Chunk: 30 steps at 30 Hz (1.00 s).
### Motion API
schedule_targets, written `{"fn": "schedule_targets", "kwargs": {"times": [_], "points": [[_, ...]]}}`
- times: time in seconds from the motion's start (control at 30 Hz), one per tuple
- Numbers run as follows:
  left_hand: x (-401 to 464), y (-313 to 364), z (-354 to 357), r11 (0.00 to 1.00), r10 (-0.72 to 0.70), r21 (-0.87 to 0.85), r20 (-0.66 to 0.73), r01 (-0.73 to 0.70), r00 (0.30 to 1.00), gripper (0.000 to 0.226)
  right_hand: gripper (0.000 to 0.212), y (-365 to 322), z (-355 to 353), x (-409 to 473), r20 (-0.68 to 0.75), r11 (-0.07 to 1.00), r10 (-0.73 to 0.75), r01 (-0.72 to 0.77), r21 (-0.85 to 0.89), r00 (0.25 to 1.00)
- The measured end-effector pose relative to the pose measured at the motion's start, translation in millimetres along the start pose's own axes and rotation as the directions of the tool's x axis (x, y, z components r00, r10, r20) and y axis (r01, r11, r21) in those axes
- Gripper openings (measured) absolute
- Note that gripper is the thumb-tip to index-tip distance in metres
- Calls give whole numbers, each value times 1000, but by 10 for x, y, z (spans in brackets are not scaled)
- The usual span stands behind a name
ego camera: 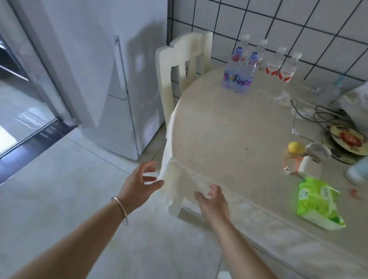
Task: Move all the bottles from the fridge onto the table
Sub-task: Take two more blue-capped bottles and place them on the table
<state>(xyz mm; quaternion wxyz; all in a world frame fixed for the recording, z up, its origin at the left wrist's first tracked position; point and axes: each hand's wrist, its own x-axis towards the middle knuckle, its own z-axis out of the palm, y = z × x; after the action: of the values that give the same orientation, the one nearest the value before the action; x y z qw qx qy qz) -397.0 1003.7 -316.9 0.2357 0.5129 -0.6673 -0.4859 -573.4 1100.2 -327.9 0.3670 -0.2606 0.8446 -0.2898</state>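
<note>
While bottles [239,75] stand far across table [237,132], left hand [142,180], right hand [211,199] hang empty, fingers loose.

Both bare forearms reach forward, the 2 hands empty: left hand [141,181] with fingers spread and loosely curled, right hand [211,201] relaxed, palm down.

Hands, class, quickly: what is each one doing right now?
Left hand: open, fingers spread, holding nothing.
Right hand: open, fingers loosely bent, holding nothing.
</note>
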Motion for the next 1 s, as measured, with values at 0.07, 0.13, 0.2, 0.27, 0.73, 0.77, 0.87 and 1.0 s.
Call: {"fn": "schedule_targets", "kwargs": {"times": [0.07, 0.13, 0.2, 0.27, 0.73, 0.77, 0.87, 1.0], "points": [[-218, -241, -299, 1000, -13, -5, -3, 13, 1000, 54, 60, -98, 305, -246, 0, 1000, -19, 19, -6, 1000], [-450, -496, -659, 999, -39, -31, -8, 39, 999, 56, 58, -239, 651, -512, 2, 999, -40, 40, -13, 999], [-678, -723, -1034, 998, -56, -33, -8, 55, 998, 55, 58, -393, 1011, -776, 13, 999, -54, 54, -2, 998], [-892, -944, -1419, 998, -63, -24, -27, 62, 998, 55, 58, -573, 1390, -1028, 50, 995, -95, 95, 12, 994], [-747, -1536, -3374, 992, -93, -107, -259, 67, 961, 54, 59, -2174, 3034, -1571, 288, 926, -373, 374, 56, 882], [-644, -1542, -3506, 992, -88, -107, -275, 61, 957, 54, 59, -2324, 3138, -1525, 292, 917, -393, 396, 51, 872], [-268, -1537, -3904, 996, -66, -69, -304, 48, 951, 55, 59, -2792, 3426, -1334, 301, 897, -430, 440, 35, 851], [349, -1480, -4422, 997, -60, -73, -314, 39, 947, 57, 58, -3465, 3728, -958, 302, 884, -452, 467, 24, 839]]}}
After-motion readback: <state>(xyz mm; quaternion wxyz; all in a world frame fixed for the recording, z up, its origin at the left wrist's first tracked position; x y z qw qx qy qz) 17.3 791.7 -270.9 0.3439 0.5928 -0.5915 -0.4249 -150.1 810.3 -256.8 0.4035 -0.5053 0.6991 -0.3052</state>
